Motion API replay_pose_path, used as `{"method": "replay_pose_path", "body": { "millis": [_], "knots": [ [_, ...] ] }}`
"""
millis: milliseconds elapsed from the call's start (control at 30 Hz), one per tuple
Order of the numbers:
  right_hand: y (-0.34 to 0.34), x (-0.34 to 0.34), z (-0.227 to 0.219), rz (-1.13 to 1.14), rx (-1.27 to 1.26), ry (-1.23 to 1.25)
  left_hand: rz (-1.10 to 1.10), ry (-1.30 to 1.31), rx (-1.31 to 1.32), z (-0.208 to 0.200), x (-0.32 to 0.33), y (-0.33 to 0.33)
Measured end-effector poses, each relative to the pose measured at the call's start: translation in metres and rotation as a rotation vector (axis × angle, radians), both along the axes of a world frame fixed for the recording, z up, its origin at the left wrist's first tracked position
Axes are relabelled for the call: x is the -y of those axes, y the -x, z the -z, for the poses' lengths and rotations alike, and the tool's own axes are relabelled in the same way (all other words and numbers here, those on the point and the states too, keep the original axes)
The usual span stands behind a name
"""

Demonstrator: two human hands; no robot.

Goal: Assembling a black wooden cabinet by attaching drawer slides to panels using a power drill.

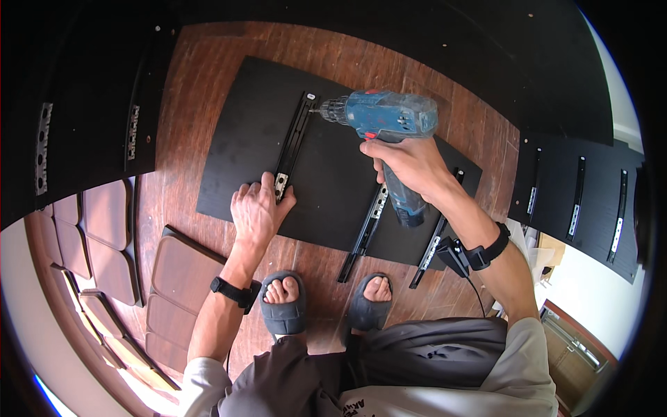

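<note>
My right hand (411, 167) is wrapped round the grip of a blue cordless drill (397, 115), which points left. The drill's bit reaches the upper part of a black drawer slide (295, 135); whether a screw sits under the tip is too small to tell. That slide lies at a slant on a flat black panel (267, 94) on the floor. My left hand (256, 208) holds the slide's near end, thumb and fingers on either side of its pale metal part. Two more drawer slides, a middle one (363, 233) and a right one (432, 254), lie across the panel's near edge.
Upright black panels with slides fixed to them stand at the left (83, 118) and right (590, 201). A long black board (417, 35) runs along the back. Brown drawer fronts (184, 267) rest at lower left. My slippered feet are at the panel's near edge on the wooden floor (201, 83).
</note>
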State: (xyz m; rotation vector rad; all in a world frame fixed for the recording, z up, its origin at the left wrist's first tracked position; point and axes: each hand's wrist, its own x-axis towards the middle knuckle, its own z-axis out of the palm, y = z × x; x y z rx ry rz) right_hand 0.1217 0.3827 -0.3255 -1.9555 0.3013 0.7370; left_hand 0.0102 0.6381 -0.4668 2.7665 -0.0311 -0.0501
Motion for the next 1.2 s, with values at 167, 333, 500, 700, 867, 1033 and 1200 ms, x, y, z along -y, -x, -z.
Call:
{"method": "replay_pose_path", "body": {
  "millis": [167,333,500,700,867,1033,1200],
  "knots": [
    [-0.008,-0.007,0.005,-0.077,0.03,0.051,0.001,0.012,0.018,0.0,0.001,0.001],
    [-0.014,-0.015,0.002,-0.142,0.016,0.153,-0.005,0.05,0.02,-0.001,0.001,0.001],
    [-0.015,-0.019,-0.002,-0.175,-0.002,0.194,-0.001,0.042,0.009,-0.001,0.0,0.002],
    [-0.016,-0.023,-0.006,-0.203,0.005,0.245,0.002,0.05,0.029,-0.001,0.0,0.0],
    [-0.02,-0.029,-0.014,-0.302,0.052,0.302,-0.005,0.054,0.031,-0.001,0.0,0.001],
    [-0.034,-0.046,-0.016,-0.519,0.267,0.493,0.002,0.051,0.049,0.002,-0.001,0.001],
    [-0.045,-0.058,-0.024,-0.584,0.237,0.57,0.012,0.06,0.035,0.001,-0.002,0.001]
  ]
}}
